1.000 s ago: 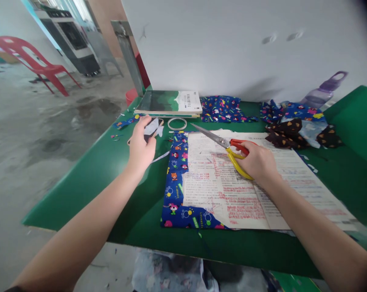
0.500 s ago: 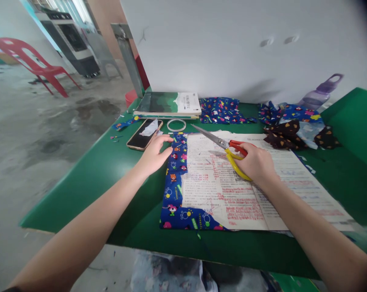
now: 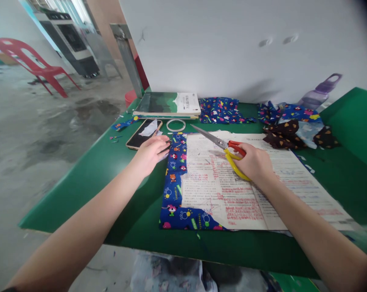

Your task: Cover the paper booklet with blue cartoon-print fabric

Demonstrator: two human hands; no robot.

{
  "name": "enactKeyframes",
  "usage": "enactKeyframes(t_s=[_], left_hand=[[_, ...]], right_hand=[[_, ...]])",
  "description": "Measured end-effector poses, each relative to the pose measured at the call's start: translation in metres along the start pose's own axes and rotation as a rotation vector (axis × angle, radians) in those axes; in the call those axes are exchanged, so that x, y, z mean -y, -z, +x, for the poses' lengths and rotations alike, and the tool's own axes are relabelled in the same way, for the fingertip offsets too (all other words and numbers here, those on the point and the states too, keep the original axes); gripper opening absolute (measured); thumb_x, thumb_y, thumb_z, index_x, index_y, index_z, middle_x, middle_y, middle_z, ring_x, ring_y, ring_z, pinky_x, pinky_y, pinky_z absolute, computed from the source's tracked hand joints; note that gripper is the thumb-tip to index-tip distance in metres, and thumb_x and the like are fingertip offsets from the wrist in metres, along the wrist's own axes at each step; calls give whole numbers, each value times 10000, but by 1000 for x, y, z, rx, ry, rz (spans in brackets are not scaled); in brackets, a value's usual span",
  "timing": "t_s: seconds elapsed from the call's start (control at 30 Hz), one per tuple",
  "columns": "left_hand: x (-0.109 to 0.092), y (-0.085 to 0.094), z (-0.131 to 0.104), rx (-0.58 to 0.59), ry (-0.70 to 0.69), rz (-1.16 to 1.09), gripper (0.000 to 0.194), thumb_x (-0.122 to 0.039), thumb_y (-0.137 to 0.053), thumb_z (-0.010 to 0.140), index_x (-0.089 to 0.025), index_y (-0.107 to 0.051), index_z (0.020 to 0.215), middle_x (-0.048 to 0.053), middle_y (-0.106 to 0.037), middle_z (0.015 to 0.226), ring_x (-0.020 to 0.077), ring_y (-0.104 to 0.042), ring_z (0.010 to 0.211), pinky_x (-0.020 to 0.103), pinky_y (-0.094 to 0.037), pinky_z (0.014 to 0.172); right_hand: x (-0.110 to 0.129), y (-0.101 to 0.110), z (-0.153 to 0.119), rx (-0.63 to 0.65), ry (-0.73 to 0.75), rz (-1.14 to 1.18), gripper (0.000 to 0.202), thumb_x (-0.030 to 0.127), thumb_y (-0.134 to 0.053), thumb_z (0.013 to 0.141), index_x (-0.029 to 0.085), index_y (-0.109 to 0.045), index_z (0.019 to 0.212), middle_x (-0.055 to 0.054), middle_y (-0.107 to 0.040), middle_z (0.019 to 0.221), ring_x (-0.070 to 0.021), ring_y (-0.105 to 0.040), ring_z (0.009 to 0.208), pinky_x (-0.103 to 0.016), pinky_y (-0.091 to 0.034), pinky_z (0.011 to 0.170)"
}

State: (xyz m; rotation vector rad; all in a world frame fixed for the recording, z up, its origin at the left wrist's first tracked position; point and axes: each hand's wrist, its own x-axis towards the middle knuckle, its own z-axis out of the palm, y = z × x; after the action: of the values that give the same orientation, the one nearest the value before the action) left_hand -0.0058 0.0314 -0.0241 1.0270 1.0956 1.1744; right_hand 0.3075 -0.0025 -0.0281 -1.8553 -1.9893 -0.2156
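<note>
An open booklet (image 3: 207, 182) with printed text and red handwriting lies on the green table. Blue patterned fabric (image 3: 172, 190) is folded over its left edge and lower left corner. My right hand (image 3: 256, 162) is closed round the red and yellow handles of the scissors (image 3: 222, 144), whose blades point up and left over the page. My left hand (image 3: 153, 154) is beside the upper left edge of the fabric, near the phone (image 3: 137, 140); its fingers are bent, and what they hold, if anything, is hidden.
Behind the booklet are a roll of tape (image 3: 176, 125), stacked books (image 3: 168, 104) and blue fabric (image 3: 219, 109). Crumpled brown fabric (image 3: 282, 134) and a purple bottle (image 3: 317, 95) are at the right. A red chair (image 3: 49, 69) stands on the floor, far left.
My left hand has drawn slightly left off the fabric edge, and its fingers have curled together. My right hand and the scissors are nearly unchanged.
</note>
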Motion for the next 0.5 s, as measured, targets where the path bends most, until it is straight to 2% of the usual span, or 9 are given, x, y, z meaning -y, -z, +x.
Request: enactKeyframes(t_s=[0.13,0.3,0.5], left_hand=[[-3,2,2,-18,60,-53,125,-197,-551,767,-194,-575,890,99,-531,1286,262,-574,1133,417,-502,961],[-2,3,3,-3,40,-57,130,-193,-553,760,-195,-573,889,90,-541,1275,267,-581,1124,429,-481,995],[-2,4,5,56,-9,26,119,-230,-506,794,-202,-565,893,107,-594,1193,273,-595,1091,461,-516,927]], right_hand=[[1,-1,-1,22,1,-30,345,509,-514,764,221,-650,897,-69,-700,732,-243,-608,599,-347,-392,513],[2,-2,-1,47,-4,-56,337,508,-515,764,219,-645,880,-71,-705,745,-243,-617,613,-337,-383,512],[3,-1,-1,90,-23,-61,384,539,-487,778,219,-639,924,-75,-711,771,-258,-626,639,-347,-405,535]])
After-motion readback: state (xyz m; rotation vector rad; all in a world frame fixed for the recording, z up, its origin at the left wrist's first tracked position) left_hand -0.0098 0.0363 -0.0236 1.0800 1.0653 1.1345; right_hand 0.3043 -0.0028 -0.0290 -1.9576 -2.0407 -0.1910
